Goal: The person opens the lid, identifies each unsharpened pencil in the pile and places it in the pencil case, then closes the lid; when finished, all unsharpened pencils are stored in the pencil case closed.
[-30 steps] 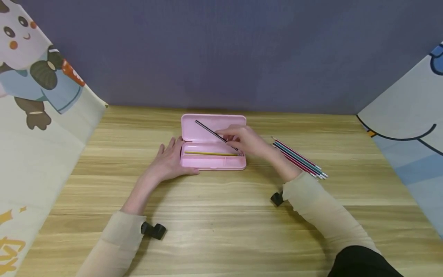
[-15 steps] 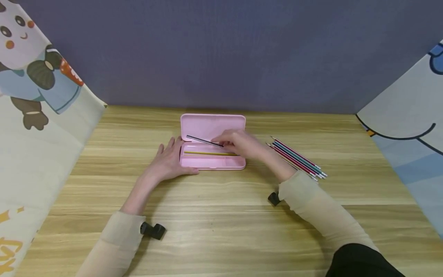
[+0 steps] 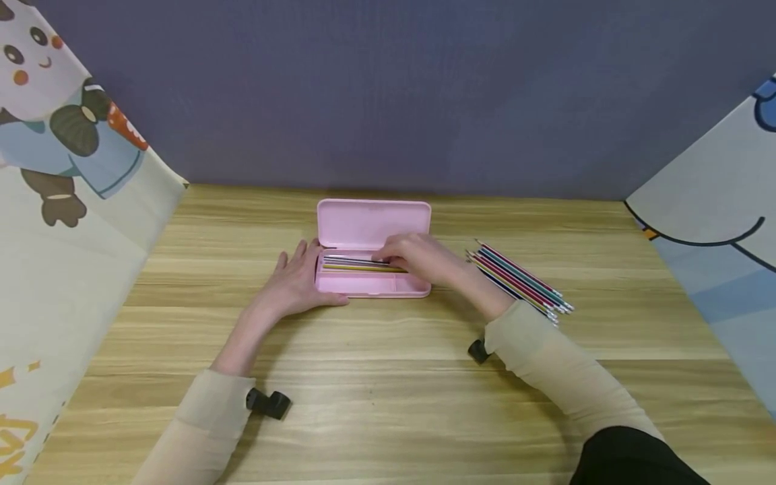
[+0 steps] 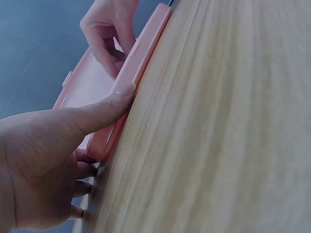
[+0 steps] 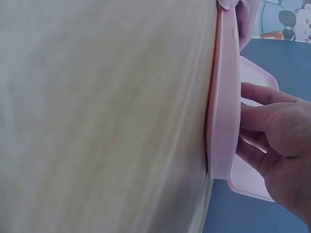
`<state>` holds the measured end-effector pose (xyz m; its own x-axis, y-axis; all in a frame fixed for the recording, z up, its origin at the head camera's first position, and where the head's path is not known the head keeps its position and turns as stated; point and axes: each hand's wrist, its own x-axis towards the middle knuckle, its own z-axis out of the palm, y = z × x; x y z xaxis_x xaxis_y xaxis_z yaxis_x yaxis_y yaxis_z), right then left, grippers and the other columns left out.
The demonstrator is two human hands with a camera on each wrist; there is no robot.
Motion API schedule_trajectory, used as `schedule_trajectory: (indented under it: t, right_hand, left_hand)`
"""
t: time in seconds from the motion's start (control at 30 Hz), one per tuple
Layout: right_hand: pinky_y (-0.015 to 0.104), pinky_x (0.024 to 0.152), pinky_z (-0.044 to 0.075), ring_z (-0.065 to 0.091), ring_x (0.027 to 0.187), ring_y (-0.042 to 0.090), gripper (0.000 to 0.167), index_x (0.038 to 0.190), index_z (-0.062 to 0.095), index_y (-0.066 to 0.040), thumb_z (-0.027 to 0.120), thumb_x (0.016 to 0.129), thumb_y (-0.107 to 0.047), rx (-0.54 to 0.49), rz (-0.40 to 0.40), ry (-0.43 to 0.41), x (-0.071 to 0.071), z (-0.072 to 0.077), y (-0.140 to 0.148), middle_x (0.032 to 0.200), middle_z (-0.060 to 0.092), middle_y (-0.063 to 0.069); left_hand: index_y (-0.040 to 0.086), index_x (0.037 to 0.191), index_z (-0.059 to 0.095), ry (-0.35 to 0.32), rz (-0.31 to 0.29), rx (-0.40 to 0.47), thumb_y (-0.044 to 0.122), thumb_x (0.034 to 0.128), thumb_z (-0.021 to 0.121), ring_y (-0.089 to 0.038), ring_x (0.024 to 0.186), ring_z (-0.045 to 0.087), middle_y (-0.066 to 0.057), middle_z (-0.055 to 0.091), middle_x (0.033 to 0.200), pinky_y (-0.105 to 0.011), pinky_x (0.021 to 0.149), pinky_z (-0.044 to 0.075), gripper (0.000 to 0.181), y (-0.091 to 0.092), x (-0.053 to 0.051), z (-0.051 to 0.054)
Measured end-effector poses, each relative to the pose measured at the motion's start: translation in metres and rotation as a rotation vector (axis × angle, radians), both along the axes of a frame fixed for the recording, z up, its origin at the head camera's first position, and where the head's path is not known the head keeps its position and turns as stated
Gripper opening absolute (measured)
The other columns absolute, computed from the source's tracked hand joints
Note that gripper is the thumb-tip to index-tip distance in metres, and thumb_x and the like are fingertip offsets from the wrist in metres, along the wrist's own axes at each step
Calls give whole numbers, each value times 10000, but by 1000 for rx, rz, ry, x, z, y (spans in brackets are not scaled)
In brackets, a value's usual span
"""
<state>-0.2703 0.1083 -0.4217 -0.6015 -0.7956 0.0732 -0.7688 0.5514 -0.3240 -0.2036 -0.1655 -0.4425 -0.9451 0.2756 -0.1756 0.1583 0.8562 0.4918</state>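
A person's left hand [image 3: 294, 283] lies with its fingers spread at the left end of a shallow, rectangular pink plastic pencil case [image 3: 358, 285], its thumb resting along the front wall. The case stands on a light wood-grained table [image 3: 376, 377], its pink lid [image 3: 364, 222] swung back on the far side. The right hand [image 3: 421, 257] reaches in from the right with fingers bent down into the rear compartment, over the right-hand part of a slim dark striped pencil [image 3: 358, 261]; whether the fingertips pinch it I cannot tell, as the hand and the case wall hide them. That pencil lies just behind a slim yellow pencil [image 3: 358, 268] (the two run nearly parallel, lengthwise) in the same compartment. Right of the case, partly behind the right forearm, a slanting bundle of coloured pencils [image 3: 524, 277] in red, green and dark tones lies on the table, sharpened tips toward the far left. Beyond rises a plain dark blue-grey backdrop [image 3: 388, 94], flanked by pale panels with cartoon figures [image 3: 79, 131].
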Motion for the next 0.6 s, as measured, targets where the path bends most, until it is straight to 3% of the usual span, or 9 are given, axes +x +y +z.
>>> schedule_trajectory:
  t: [0.6]
  right_hand:
    - [332,958,607,738,1033,169,314,1229,764,-129,701,946,-10,-44,-16,-47,-1,-2,6,1085,786,29]
  left_hand:
    - [68,1589,236,-9,5,3,602,775,820,-455,1606,65,-236,155,1717,-693,1281,23,1135,1,0,1]
